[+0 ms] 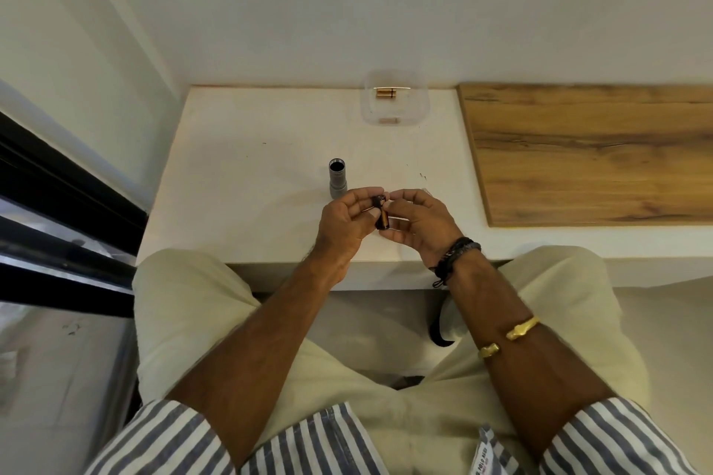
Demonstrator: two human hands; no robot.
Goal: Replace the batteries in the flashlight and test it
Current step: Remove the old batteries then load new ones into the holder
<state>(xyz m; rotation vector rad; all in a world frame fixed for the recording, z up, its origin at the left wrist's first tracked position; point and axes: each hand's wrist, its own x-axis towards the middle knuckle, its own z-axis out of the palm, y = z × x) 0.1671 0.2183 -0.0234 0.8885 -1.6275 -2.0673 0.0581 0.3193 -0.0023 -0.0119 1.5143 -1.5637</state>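
Note:
The grey flashlight body (337,180) stands upright on the white table (247,181), its open dark end facing up, just beyond my left hand. My left hand (349,224) and my right hand (418,222) meet above the table's near edge, both gripping a small black battery holder (382,213) with copper-coloured batteries in it. My fingers hide most of the holder. A clear plastic container (394,98) at the table's far edge holds two copper-coloured batteries (386,93).
A wooden board (594,154) covers the surface to the right. A white wall rises behind the table. A dark window frame (58,212) runs along the left. My knees in light trousers sit under the table's near edge.

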